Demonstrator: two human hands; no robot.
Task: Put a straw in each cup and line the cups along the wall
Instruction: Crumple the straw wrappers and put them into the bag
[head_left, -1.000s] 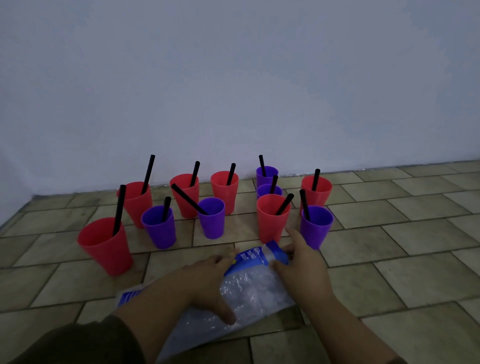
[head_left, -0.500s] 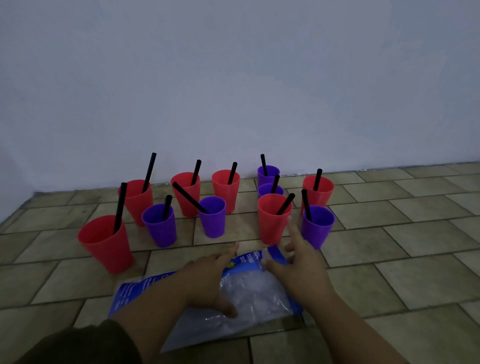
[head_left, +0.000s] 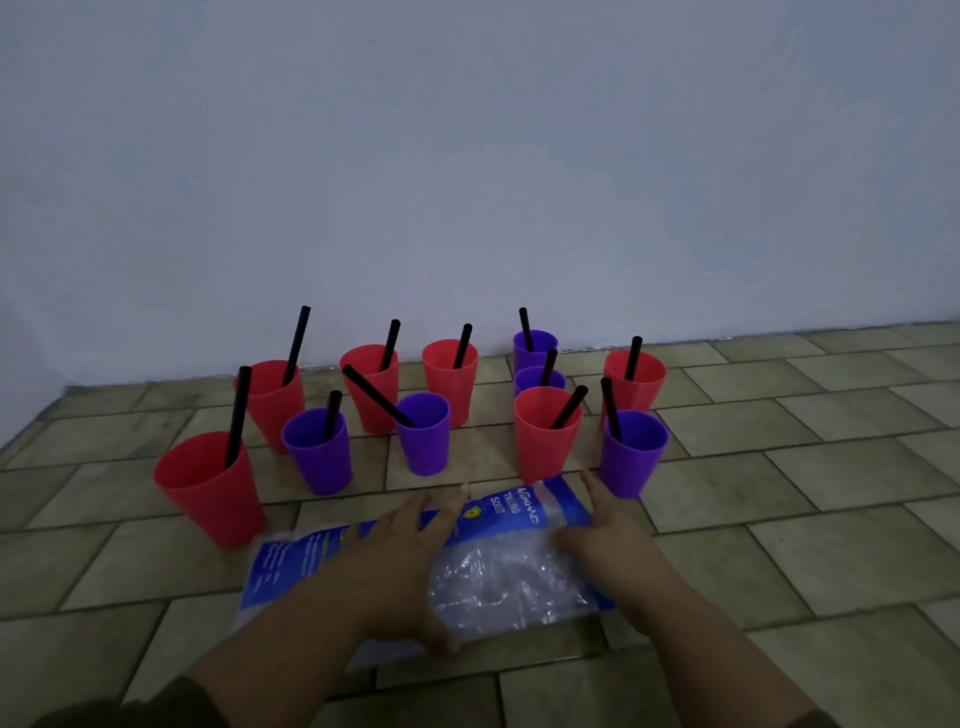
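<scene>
Several red and purple plastic cups stand on the tiled floor in front of the wall, each with a black straw in it. A big red cup (head_left: 210, 488) is nearest on the left, a purple cup (head_left: 631, 452) nearest on the right, a red cup (head_left: 545, 441) between them. A clear and blue plastic bag (head_left: 498, 571) lies flat in front of the cups. My left hand (head_left: 400, 561) rests flat on the bag with fingers spread. My right hand (head_left: 608, 540) lies on the bag's right end, fingers apart, pointing towards the purple cup.
The pale wall (head_left: 467, 182) runs behind the cups, meeting the floor just behind the back row. Bare floor tiles (head_left: 805, 467) stretch to the right of the cups and bag.
Both hands have flattened and spread out on the bag, which now lies flatter on the floor. The right hand has slid right, towards the purple cup. The cups have not moved.
</scene>
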